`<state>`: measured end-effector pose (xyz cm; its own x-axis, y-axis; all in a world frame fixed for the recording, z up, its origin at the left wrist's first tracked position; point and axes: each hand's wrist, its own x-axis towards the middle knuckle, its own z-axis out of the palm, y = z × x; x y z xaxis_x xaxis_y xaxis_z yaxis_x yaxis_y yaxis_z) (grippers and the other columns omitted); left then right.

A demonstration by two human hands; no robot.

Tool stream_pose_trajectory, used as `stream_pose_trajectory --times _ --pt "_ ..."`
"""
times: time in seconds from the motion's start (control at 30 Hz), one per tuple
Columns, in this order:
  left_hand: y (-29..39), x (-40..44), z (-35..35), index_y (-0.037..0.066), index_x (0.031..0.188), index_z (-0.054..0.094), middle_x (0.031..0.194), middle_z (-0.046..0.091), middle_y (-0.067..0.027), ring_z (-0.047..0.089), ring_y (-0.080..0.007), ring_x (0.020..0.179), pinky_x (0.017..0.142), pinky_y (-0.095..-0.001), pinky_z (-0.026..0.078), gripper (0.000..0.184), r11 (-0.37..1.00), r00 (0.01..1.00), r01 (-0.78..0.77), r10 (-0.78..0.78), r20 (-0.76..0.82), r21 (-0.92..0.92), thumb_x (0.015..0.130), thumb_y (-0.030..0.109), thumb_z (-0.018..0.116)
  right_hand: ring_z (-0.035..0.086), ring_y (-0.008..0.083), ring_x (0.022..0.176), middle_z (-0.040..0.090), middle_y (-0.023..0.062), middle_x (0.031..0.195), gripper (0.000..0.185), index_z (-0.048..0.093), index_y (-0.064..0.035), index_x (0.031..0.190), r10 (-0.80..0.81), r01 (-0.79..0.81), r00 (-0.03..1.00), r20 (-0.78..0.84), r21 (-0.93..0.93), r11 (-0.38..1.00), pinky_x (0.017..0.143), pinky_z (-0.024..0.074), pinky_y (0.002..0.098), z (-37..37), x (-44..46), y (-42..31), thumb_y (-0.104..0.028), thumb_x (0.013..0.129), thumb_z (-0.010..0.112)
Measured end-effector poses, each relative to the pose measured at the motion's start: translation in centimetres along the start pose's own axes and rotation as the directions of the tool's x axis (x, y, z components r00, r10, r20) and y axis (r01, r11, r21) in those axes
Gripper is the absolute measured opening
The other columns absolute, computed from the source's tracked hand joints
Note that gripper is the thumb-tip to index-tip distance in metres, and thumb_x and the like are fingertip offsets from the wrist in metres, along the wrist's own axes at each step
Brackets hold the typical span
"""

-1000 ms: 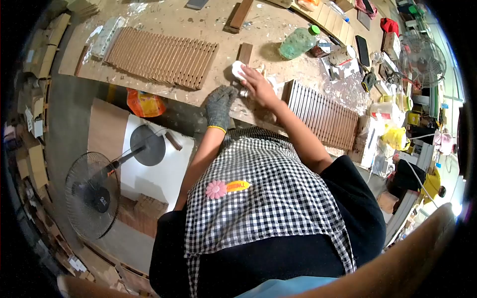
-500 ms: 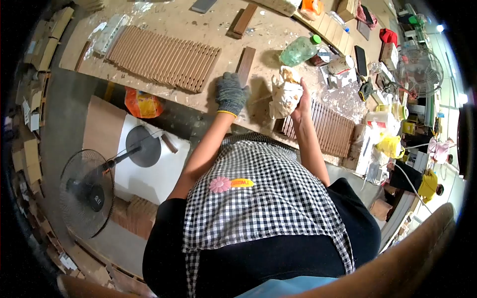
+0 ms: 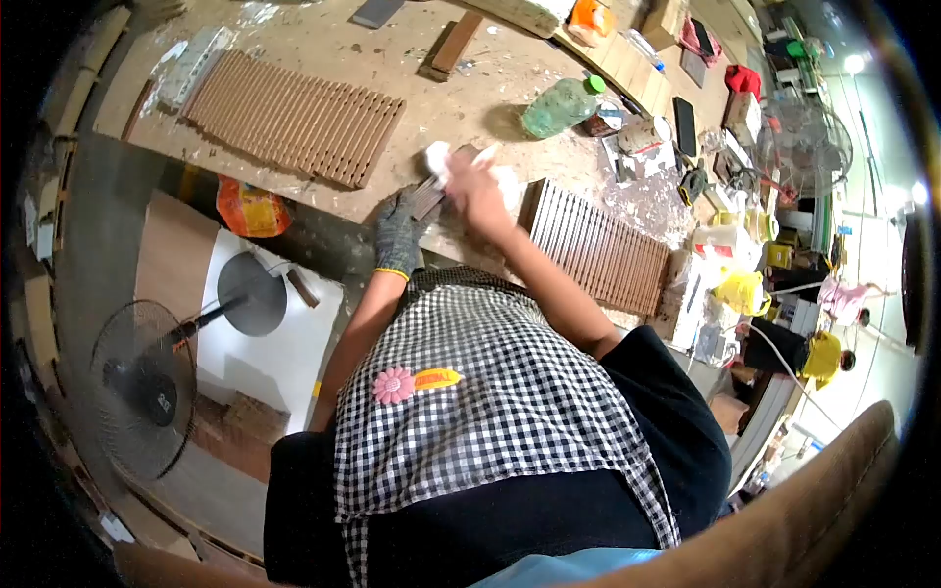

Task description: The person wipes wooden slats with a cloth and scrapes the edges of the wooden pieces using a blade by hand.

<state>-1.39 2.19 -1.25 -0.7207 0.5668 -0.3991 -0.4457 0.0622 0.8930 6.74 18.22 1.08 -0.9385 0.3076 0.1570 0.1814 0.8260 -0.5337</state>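
My left hand (image 3: 399,231), in a dark grey knitted glove with a yellow cuff, grips the near end of a short brown wooden strip (image 3: 427,199) at the table's front edge. Bare and smeared by motion, my right hand (image 3: 476,199) presses a crumpled white rag (image 3: 439,160) over the strip's far part, hiding much of it. To the right of my hands lies a row of brown wooden strips (image 3: 598,250) set side by side. Another such row (image 3: 294,116) is at the left.
Behind my hands stands a green plastic bottle (image 3: 561,110), with an open can (image 3: 647,134) to its right. A loose wooden strip (image 3: 456,44) lies further back. A black phone (image 3: 684,127) rests at the right. Below the table's left side is a standing fan (image 3: 147,390).
My right hand has swung left with the rag and brought it onto the wooden strip. My left hand has drawn the strip nearer and tilted it up. The view has shifted slightly.
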Motion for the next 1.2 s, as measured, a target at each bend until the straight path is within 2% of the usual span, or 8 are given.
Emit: stream_pose_trajectory --times 0.03,0.2,0.43,0.6,0.67,0.73,1.13,1.2 --pt "-0.9 0.2 0.3 -0.002 0.109 0.057 0.111 0.057 -0.0112 0.058 -0.0254 0.098 0.082 -0.0381 0.055 0.022 0.754 0.987 0.111 -0.158 -0.015 -0.647 0.092 0.011 0.057 0.045 0.0391 0.126 0.039 0.0202 0.143 0.042 0.046 -0.0052 0.134 0.221 -0.238 0.969 0.109 0.169 0.957 0.102 0.0391 0.0464 -0.7 1.3 1.3 -0.02 0.094 0.049" --pt "-1.3 0.5 -0.1 0.0 0.108 0.061 0.101 0.062 -0.0119 0.061 -0.0251 0.091 0.074 -0.0361 0.052 0.027 0.997 0.986 -0.077 0.079 -0.147 0.017 0.091 0.02 0.057 0.036 0.0338 0.134 0.038 0.0177 0.145 0.045 0.042 -0.002 0.137 -0.15 0.149 0.989 -0.013 -0.056 0.987 0.113 0.0258 0.0427 3.5 -1.7 -2.3 -0.012 0.093 0.048" --pt "0.7 0.1 0.2 -0.008 0.118 0.051 0.112 0.058 -0.0163 0.059 -0.0291 0.097 0.085 -0.0414 0.056 0.033 0.767 0.97 0.168 -0.242 -0.037 -0.619 0.089 0.007 0.058 0.054 0.0358 0.112 0.057 0.0202 0.123 0.036 0.059 -0.005 0.118 0.053 -0.071 0.985 -0.162 -0.107 0.992 0.096 0.0441 0.0435 0.0 1.7 5.7 -0.005 0.083 0.052" --pt "1.5 -1.2 -1.0 0.0 0.134 0.042 0.121 0.056 -0.0165 0.059 -0.0266 0.101 0.092 -0.0345 0.049 0.057 0.839 0.93 -0.328 0.367 -0.008 0.434 0.082 -0.003 0.064 0.058 0.0371 0.077 0.063 0.0228 0.084 0.016 0.065 0.0037 0.089 0.285 -0.186 0.859 -0.425 0.258 0.948 0.072 0.0472 0.043 -3.9 5.2 1.4 -0.008 0.089 0.054" --pt "3.0 -2.7 -0.4 0.009 0.143 0.034 0.128 0.056 -0.0137 0.059 -0.0218 0.107 0.092 -0.0314 0.046 0.067 0.617 0.958 -0.121 0.279 -0.072 0.777 0.083 0.0 0.063 0.057 0.0301 0.073 0.06 0.019 0.084 0.018 0.065 0.0012 0.099 -0.129 0.22 0.901 -0.414 0.18 0.959 0.073 0.047 0.0422 -2.3 3.8 -3.1 -0.006 0.086 0.055" --pt "1.3 -2.2 -0.2 0.009 0.143 0.034 0.125 0.059 -0.0144 0.06 -0.0232 0.107 0.09 -0.0321 0.047 0.064 0.784 0.955 -0.221 0.295 -0.034 0.58 0.085 0.004 0.06 0.056 0.0262 0.082 0.056 0.0146 0.107 0.033 0.062 -0.0114 0.119 -0.302 0.302 0.953 0.023 -0.087 0.949 0.073 0.0483 0.0392 2.7 -0.2 -4.3 -0.012 0.087 0.053" --pt "3.6 -2.5 1.1 0.015 0.144 0.031 0.11 0.064 -0.0188 0.062 -0.0369 0.096 0.08 -0.042 0.05 0.065 0.631 0.96 -0.086 0.258 -0.104 0.771 0.085 0.012 0.06 0.056 0.0335 0.084 0.059 0.0175 0.082 0.017 0.064 -0.0006 0.088 0.39 -0.187 0.779 -0.491 0.412 0.892 0.075 0.045 0.0409 -0.9 5.4 4.0 -0.012 0.092 0.051" --pt "2.0 -1.6 0.9 0.012 0.144 0.03 0.113 0.062 -0.0187 0.061 -0.0353 0.099 0.082 -0.0405 0.049 0.066 0.717 0.962 -0.08 0.239 -0.136 0.692 0.084 0.008 0.058 0.056 0.0261 0.087 0.06 0.0108 0.073 0.01 0.067 -0.0063 0.086 0.119 -0.033 0.919 -0.377 0.225 0.974 0.082 0.041 0.0408 -1.2 4.0 -1.7 -0.013 0.083 0.061"
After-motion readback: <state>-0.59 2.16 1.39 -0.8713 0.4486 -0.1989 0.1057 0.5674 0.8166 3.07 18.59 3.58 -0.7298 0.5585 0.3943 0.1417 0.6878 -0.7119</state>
